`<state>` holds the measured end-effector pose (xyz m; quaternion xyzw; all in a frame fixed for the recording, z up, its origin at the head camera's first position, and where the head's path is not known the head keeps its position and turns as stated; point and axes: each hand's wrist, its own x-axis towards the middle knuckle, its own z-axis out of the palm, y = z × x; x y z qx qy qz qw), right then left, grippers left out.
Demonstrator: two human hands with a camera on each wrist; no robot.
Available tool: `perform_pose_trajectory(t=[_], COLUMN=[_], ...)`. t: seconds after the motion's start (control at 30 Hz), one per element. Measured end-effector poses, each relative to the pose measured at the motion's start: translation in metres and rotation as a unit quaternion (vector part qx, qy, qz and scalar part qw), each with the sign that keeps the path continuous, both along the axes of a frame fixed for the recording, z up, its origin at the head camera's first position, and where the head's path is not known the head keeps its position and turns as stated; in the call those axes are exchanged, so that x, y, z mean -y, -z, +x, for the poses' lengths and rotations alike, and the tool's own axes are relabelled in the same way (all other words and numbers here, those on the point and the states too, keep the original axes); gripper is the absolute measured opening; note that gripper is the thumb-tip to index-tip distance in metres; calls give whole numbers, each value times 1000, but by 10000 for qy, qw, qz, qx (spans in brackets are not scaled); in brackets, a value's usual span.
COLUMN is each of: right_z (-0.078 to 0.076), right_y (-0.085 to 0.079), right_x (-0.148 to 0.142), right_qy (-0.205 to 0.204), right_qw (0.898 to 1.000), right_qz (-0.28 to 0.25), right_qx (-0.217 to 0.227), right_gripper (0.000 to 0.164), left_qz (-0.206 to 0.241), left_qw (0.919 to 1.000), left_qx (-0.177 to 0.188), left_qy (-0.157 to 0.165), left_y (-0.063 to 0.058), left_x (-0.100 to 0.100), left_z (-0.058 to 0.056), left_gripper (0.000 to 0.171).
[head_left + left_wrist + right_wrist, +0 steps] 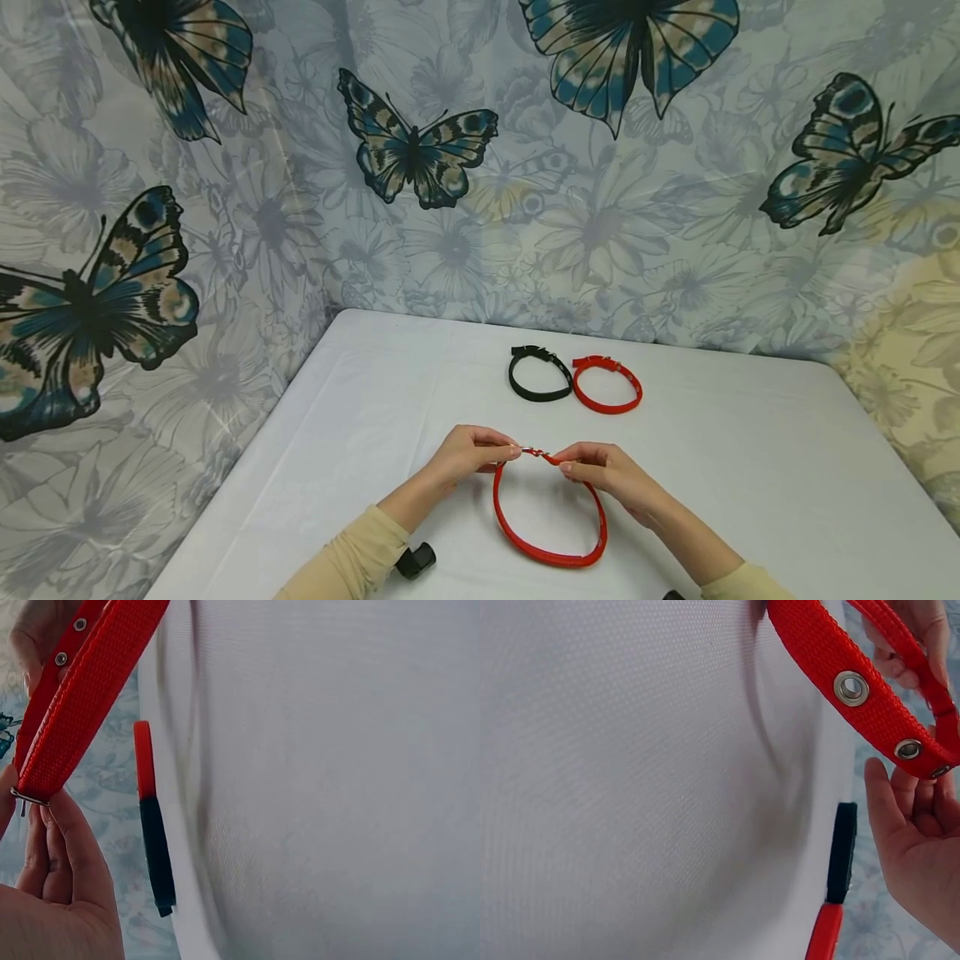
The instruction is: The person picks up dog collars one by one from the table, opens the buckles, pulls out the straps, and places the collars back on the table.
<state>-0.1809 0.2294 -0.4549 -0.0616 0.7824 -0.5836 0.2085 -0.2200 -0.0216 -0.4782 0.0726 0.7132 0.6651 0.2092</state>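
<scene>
A red woven collar (540,556) forms a loop just above the white table, between my two hands. My left hand (471,454) pinches its buckle end; the metal buckle (30,797) shows at the fingertips in the left wrist view. With thumb and fingers, my right hand (611,477) holds the strap's other end close to the buckle. Metal eyelets (851,688) line that part of the strap in the right wrist view. Whether the strap passes through the buckle is too small to tell.
Farther back on the white table (420,375) lie a black collar (540,397) and a second red collar (609,409), side by side and looped. A black device (416,561) is by my left sleeve. Butterfly-patterned cloth (450,258) hangs behind the table.
</scene>
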Motion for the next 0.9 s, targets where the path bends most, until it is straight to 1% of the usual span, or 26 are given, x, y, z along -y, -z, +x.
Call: perform_pose_trajectory(t=[0.2,0.3,0.37,0.43,0.5,0.7,0.9], right_z=[-2,-2,0,1,3,7,9], right_y=[0,0,0,1,1,-1,-6], right_x=[-1,-7,-13,-19,-23,-33,-47], right_qy=[10,-26,46,266,521,1065,1620], right_qw=[9999,9995,9990,9982,9972,9938,9856], right_qz=[39,86,92,93,100,330,433], right_qx=[153,303,428,536,521,8,-226], right_gripper=[37,35,35,37,41,44,48], left_qz=[74,155,222,306,360,618,929], left_qw=[9999,9993,9981,9967,9959,9945,9925], left_qx=[101,172,274,328,356,230,62], left_qy=[-87,-304,-507,-682,-753,-808,-795], left_y=[-1,1,3,4,5,2,-3], left_x=[2,9,16,22,26,32,38], left_z=[-1,-6,-11,-14,-14,-13,-15], left_gripper=[22,26,29,31,32,32,35])
